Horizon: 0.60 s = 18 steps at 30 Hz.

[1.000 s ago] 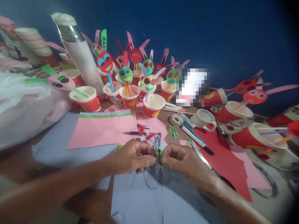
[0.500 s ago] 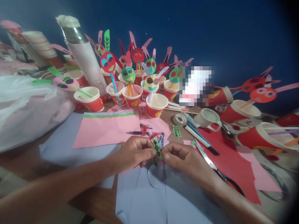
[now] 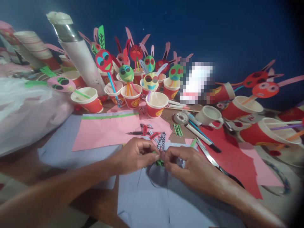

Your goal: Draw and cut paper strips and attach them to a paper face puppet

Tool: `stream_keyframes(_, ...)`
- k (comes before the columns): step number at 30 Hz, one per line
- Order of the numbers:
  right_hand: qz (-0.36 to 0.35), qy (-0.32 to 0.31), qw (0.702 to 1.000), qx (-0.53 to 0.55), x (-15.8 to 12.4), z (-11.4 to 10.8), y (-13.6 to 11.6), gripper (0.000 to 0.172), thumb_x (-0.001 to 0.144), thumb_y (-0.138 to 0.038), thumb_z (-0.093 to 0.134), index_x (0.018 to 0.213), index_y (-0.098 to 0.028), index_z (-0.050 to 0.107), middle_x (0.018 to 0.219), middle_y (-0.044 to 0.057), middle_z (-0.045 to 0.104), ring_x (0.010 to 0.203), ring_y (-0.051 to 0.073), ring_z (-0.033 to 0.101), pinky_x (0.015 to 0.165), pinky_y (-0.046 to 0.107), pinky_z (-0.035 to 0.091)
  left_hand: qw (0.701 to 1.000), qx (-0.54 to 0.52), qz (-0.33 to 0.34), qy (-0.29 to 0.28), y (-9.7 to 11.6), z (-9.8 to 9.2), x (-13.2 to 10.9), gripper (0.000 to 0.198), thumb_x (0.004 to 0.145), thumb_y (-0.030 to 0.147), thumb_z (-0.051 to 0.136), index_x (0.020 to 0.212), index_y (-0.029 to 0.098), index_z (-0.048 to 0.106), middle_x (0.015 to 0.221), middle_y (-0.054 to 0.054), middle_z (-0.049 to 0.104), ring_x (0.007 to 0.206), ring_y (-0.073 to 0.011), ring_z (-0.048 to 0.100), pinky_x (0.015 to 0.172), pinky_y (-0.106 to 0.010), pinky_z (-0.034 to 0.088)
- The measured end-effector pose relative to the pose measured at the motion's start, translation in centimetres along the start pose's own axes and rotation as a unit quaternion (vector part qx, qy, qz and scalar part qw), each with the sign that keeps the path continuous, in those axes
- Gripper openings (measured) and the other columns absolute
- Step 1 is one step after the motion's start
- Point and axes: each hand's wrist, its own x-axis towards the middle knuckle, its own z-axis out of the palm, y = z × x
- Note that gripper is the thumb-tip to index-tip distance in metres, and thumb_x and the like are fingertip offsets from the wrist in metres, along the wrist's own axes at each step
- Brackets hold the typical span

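Note:
My left hand and my right hand meet at the middle, above pale blue paper. Between their pinched fingertips is a small green paper piece with black marks; both hands grip it, though the fingers partly hide it. Just beyond lie a white strip with black leaf marks and small red pieces. A black pen rests on the pink paper. Two green patterned pieces sit farther back, beside the right side of the pink paper.
Red paper cups holding paper faces on straws stand along the back. Scissors lie on red paper at the right, near a mug and tape roll. A white bag and a flask stand left.
The green piece has tilted and dropped lower between my fingers, so less of its pattern shows. The whole view has shifted slightly.

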Motion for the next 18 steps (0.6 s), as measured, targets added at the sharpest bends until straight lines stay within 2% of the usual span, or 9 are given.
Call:
stream_keyframes(5,-0.021,0.066,0.998,0.003,0.0,-0.4,-0.1,0.011,0.076,-0.017,0.054,0.067,-0.021,0.057,0.064,-0.005,0.057,0.060,0.010,0.050,0.055,0.020,0.037,0.998,0.051,0.032,-0.006,0.0,0.0,-0.1,0.009,0.076,0.022,0.060,0.074,0.015,0.065,0.058,0.004,0.052,0.050,-0.0066,0.043,0.047,-0.018,0.035)
stream_keyframes(12,-0.051,0.128,0.990,0.011,0.2,0.5,-0.2,0.008,0.082,-0.021,0.055,0.078,-0.023,0.061,0.072,-0.004,0.063,0.070,0.012,0.056,0.061,0.022,0.040,0.988,0.143,0.059,0.004,0.1,-0.2,-0.3,0.007,0.074,0.018,0.058,0.069,0.014,0.060,0.064,0.003,0.051,0.055,-0.0073,0.042,0.050,-0.019,0.033)
stream_keyframes(15,-0.069,0.168,0.983,0.018,0.6,0.6,0.4,0.009,0.085,-0.023,0.055,0.088,-0.023,0.063,0.081,-0.003,0.066,0.076,0.012,0.058,0.069,0.023,0.041,0.991,0.100,0.058,0.074,0.8,-0.8,-0.1,0.012,0.073,0.020,0.061,0.063,0.015,0.056,0.058,0.005,0.049,0.051,-0.0062,0.042,0.048,-0.018,0.034)
stream_keyframes(18,-0.102,0.169,0.979,-0.048,0.9,0.9,1.5,0.011,0.085,-0.019,0.055,0.084,-0.022,0.065,0.078,-0.001,0.065,0.075,0.013,0.058,0.069,0.026,0.039,0.985,0.041,0.034,0.161,1.3,-1.7,0.1,0.018,0.076,0.026,0.060,0.063,0.016,0.052,0.049,0.007,0.044,0.044,-0.0060,0.039,0.040,-0.017,0.028)
